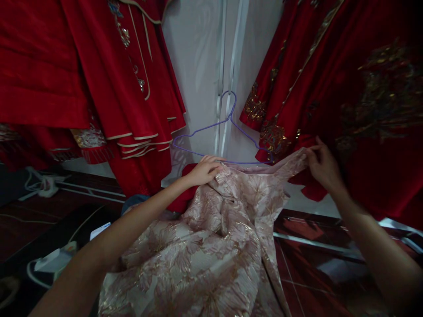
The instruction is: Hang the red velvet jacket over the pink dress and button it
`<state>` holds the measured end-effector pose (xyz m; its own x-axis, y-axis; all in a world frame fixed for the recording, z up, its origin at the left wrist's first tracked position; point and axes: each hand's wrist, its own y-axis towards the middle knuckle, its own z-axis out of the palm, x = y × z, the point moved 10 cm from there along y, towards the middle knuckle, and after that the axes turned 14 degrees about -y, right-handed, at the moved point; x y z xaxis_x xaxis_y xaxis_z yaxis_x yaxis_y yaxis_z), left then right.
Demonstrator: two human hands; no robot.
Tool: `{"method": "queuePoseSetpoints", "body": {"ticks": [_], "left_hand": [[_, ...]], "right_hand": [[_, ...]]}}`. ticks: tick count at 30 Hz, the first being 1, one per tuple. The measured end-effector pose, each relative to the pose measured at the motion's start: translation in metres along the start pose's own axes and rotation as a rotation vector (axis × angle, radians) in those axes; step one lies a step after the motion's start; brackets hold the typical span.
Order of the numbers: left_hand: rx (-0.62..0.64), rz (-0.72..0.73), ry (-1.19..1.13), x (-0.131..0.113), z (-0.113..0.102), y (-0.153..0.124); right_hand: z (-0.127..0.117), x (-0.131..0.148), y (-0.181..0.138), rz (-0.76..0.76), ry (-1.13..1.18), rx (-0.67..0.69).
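A pale pink-and-gold floral dress (211, 251) spreads across the middle of the view, its neckline toward the far side. My left hand (206, 171) is closed on the dress at its left shoulder, fingers curled over the edge. Farther right, my right hand (322, 164) pinches the dress's right shoulder strap and draws it outward. A thin purple hanger (201, 129) stands just beyond the neckline, hook up. Its bottom bar runs behind my left hand and along the top of the dress; whether it is inside the dress I cannot tell.
Red embroidered garments hang at the left (132, 88) and right (330, 88). Behind the hanger are pale panels with white metal poles (221, 57). A white device with a cable (56, 259) lies at the lower left. A metal rail (313, 243) runs low at the right above the dark red floor.
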<state>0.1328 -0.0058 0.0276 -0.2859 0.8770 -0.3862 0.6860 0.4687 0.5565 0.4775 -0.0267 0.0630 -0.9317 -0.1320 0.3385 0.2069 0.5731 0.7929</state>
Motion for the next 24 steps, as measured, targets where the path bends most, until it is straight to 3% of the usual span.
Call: {"method": "queuePoseSetpoints", "body": {"ticks": [4, 11, 15, 20, 24], "left_hand": [[0.006, 0.015, -0.04, -0.011, -0.008, -0.005], [0.05, 0.001, -0.028, -0.016, -0.003, -0.005], [0.071, -0.009, -0.057, -0.021, 0.001, -0.002], [0.072, -0.041, -0.15, -0.027, 0.013, 0.005], [0.047, -0.087, -0.212, -0.021, 0.023, 0.012]], "right_hand": [[-0.006, -0.007, 0.001, -0.022, -0.035, -0.035], [-0.006, 0.016, 0.005, -0.099, -0.072, -0.076], [-0.005, 0.039, 0.006, -0.088, -0.095, -0.086], [-0.001, 0.095, 0.015, -0.152, -0.135, -0.091], [0.025, 0.114, 0.023, -0.102, -0.02, 0.051]]}}
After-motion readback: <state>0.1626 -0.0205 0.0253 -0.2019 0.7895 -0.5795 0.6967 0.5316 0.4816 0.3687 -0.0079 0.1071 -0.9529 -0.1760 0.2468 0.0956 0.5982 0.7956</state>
